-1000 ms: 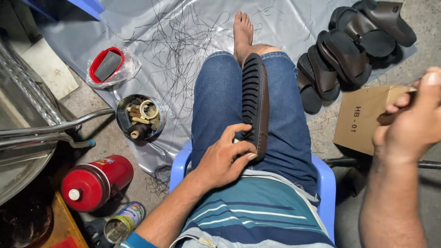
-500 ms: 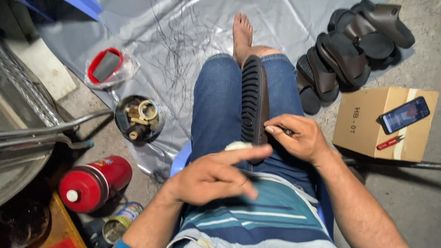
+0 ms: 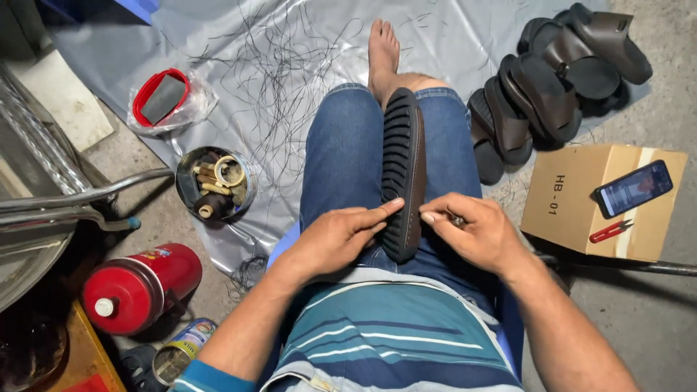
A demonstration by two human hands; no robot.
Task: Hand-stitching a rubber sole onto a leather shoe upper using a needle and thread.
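On the lap of a seated person in blue jeans, a black rubber sandal sole (image 3: 404,170) lies lengthwise along the right thigh, ribbed tread facing up, heel end nearest the body. The left hand (image 3: 335,238) rests on the thigh with fingers half curled and the index finger stretched out, its tip touching the sole's left edge near the heel. The right hand (image 3: 473,231) is loosely closed, thumb and forefinger pinching a small dark tool whose shape cannot be made out, fingertips right against the sole's right edge.

Beyond the knees, a bare foot (image 3: 382,48) rests on a grey plastic sheet (image 3: 465,36) spread over the floor and strewn with thin black threads (image 3: 279,80). To the right, a pile of finished black sandals (image 3: 552,80) sits on the sheet's edge. Nearer, a cardboard box (image 3: 573,210) carries a smartphone (image 3: 633,188) and a red utility knife (image 3: 610,231). To the left, a round tin (image 3: 215,183) holds spools and tape rolls, with a red-rimmed container in a clear bag (image 3: 163,98) beyond it. A red gas canister (image 3: 138,287) lies on its side near the lower left.
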